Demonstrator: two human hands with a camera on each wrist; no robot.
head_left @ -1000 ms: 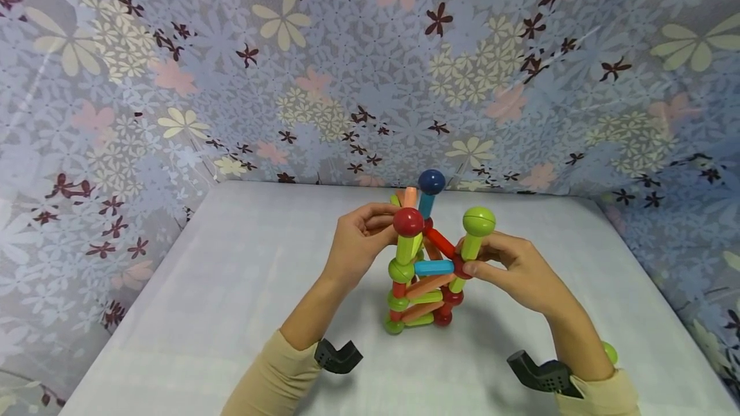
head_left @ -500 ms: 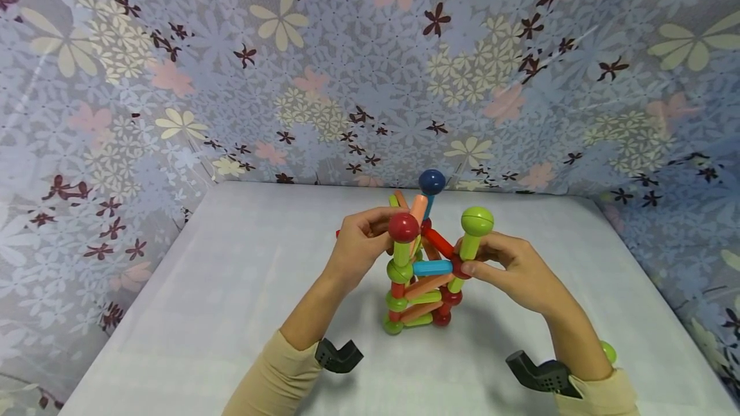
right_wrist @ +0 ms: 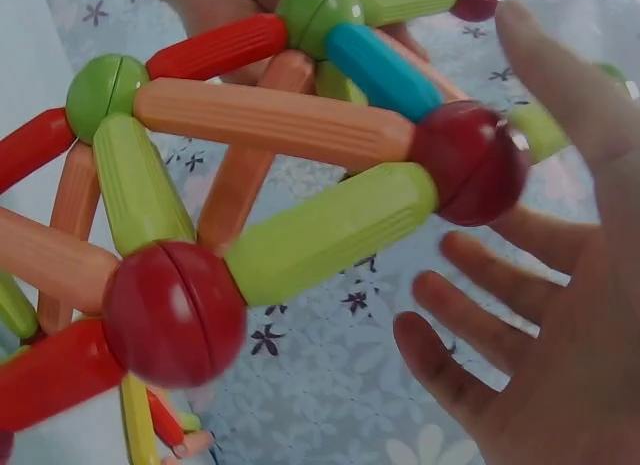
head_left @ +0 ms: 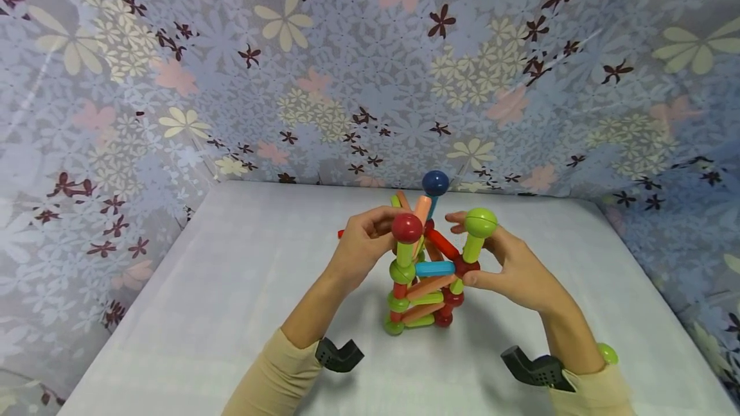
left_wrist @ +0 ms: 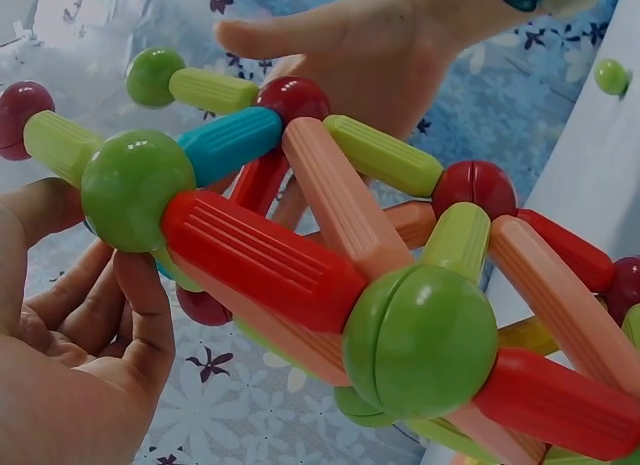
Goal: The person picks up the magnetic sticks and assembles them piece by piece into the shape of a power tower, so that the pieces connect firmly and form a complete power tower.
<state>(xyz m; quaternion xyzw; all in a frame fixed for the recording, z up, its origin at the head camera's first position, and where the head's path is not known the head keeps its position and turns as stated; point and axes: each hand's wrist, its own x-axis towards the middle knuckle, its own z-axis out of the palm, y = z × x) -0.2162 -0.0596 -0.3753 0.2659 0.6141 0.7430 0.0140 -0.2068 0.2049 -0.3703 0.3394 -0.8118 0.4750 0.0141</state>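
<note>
A magnetic stick-and-ball tower point(head_left: 425, 299) of green, red, orange and blue pieces stands on the white table. Upright sticks on its top end in a red ball point(head_left: 407, 228), a green ball point(head_left: 480, 222) and a dark blue ball point(head_left: 435, 183). My left hand point(head_left: 365, 234) curls its fingers behind the red ball's stick and pinches a slanted orange stick point(head_left: 422, 207), whose lower part is largely hidden. Beside the right corner, my right hand point(head_left: 516, 271) spreads its fingers around a dark red joint ball point(right_wrist: 470, 163), thumb tip close to it, holding nothing.
A loose green ball point(head_left: 607, 353) lies by the right wrist. The end of a red stick point(head_left: 340, 234) shows behind the left hand. Black wrist mounts point(head_left: 339, 356) jut from both sleeves. Flowered fabric point(head_left: 370, 82) rises behind the table's far edge.
My right fingers have opened away from the red joint ball that they gripped. The orange stick has shifted right at my left hand, and the red ball on top has dipped slightly.
</note>
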